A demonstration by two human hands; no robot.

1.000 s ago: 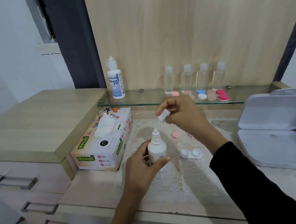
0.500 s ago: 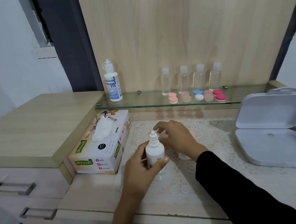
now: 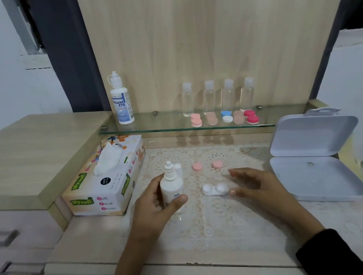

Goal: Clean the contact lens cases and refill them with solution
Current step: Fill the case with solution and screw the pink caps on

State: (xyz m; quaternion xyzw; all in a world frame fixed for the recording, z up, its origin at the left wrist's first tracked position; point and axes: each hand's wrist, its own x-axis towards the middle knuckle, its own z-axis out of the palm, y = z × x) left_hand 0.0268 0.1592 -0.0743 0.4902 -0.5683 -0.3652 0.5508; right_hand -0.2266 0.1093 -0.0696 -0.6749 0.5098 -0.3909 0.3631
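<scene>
tissue box (image 3: pixel 103 182) blocking left, open case (image 3: pixel 312 159) right

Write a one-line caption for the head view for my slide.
The left hand grips the uncapped bottle; the open right hand hovers beside the white lens case on the lace mat.

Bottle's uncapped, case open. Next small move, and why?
Probably tilt the bottle in the left hand over the case: its nozzle is bare, both pink lids lie off, and the right hand is open beside the case.
</scene>
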